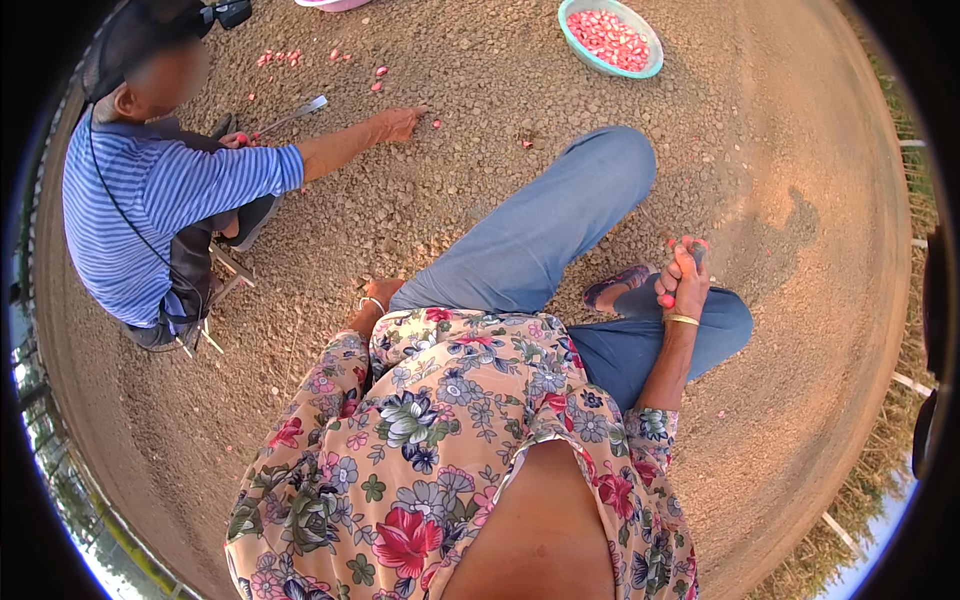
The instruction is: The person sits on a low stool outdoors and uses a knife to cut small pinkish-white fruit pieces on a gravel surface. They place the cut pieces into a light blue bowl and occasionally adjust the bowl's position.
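My right hand (684,281), with a gold-coloured bracelet at the wrist, rests above my right knee and is closed on several small pink-red pieces (688,243) that look like coated seeds or cloves. My left hand (381,291), wearing a pale bangle, is low beside my left thigh; its fingers are mostly hidden by my leg and sleeve, so what it holds does not show. A teal-rimmed basin (651,69) full of similar pink-red pieces stands on the soil beyond my knees. A few more pieces (279,57) lie loose on the soil at the upper left.
A co-worker (180,180) in a blue striped shirt sits on a low stool (232,266) at the left, one hand pointing down at the soil, the other by a metal-bladed hand tool (300,109). The rim of a pink basin (334,4) shows at the top. Crumbly soil (465,195) surrounds us.
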{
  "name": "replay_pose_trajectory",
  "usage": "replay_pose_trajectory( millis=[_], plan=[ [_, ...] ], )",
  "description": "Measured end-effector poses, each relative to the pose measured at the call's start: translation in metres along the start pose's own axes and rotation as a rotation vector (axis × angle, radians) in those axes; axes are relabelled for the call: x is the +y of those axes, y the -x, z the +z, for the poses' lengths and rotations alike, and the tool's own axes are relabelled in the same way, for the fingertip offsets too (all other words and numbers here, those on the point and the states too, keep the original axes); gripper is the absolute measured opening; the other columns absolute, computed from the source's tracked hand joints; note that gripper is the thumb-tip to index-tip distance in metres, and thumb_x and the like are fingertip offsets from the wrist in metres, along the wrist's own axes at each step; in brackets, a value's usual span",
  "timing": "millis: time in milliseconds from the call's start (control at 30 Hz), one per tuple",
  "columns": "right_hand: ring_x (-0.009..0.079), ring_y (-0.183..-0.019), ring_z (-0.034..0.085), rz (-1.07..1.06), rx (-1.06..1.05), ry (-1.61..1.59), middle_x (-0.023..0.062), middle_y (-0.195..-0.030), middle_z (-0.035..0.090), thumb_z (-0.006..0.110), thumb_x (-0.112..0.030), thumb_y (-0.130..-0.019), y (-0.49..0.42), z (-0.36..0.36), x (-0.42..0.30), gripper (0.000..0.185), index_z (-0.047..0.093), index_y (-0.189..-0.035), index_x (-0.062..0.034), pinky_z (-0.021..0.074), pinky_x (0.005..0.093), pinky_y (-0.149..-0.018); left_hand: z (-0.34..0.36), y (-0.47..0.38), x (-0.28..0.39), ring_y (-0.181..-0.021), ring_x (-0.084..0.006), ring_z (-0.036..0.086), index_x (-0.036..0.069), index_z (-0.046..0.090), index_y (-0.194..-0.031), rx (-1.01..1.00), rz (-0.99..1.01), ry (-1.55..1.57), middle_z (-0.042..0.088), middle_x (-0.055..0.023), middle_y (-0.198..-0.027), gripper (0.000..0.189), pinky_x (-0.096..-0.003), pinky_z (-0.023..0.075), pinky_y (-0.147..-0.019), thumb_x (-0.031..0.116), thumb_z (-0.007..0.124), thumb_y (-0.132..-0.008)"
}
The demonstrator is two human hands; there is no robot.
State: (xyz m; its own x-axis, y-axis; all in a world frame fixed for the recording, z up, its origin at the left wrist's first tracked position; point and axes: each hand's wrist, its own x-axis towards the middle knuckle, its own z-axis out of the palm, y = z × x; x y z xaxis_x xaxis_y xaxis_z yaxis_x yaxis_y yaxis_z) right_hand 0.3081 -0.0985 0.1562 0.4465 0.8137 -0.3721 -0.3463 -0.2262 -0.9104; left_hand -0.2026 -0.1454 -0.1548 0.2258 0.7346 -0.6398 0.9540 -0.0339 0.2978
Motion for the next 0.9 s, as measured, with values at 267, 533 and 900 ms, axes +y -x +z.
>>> replay_pose_trajectory(
  millis=[267, 533, 900],
  plan=[
    [0.0079, -0.043, 0.034, 0.122, 0.090, 0.051, -0.0046, -0.059, 0.034, 0.061, -0.014, -0.089, 0.003, -0.013, 0.008, 0.018, 0.054, -0.104, -0.0071, 0.0329, 0.0257, -0.036, 0.005, 0.016, 0.039, -0.090, -0.0335, 0.069, 0.011, 0.073, -0.090, 0.021, 0.035, 0.162, 0.071, -0.0152, -0.093, 0.040, -0.0445, 0.0540, -0.072, 0.047, 0.058, -0.080],
    [0.0081, -0.042, 0.034, 0.110, 0.098, 0.077, -0.0047, -0.058, 0.033, 0.061, -0.016, -0.088, -0.006, -0.013, 0.012, 0.017, 0.053, -0.102, -0.0092, 0.0328, 0.0265, -0.035, 0.004, 0.020, 0.009, -0.088, -0.0324, 0.069, 0.012, 0.072, -0.091, -0.008, 0.040, 0.027, 0.071, -0.0139, -0.090, 0.038, -0.0437, 0.0535, -0.071, 0.046, 0.059, -0.079],
    [0.0071, -0.043, 0.032, 0.116, 0.067, 0.067, -0.0058, -0.059, 0.032, 0.060, -0.016, -0.091, -0.004, 0.000, 0.008, 0.015, 0.054, -0.103, -0.0117, 0.0321, 0.0259, -0.035, 0.008, 0.019, 0.017, -0.091, -0.0311, 0.067, 0.013, 0.069, -0.098, 0.060, 0.059, 0.129, 0.070, -0.0125, -0.094, 0.037, -0.0409, 0.0523, -0.075, 0.043, 0.059, -0.079]
  ],
)
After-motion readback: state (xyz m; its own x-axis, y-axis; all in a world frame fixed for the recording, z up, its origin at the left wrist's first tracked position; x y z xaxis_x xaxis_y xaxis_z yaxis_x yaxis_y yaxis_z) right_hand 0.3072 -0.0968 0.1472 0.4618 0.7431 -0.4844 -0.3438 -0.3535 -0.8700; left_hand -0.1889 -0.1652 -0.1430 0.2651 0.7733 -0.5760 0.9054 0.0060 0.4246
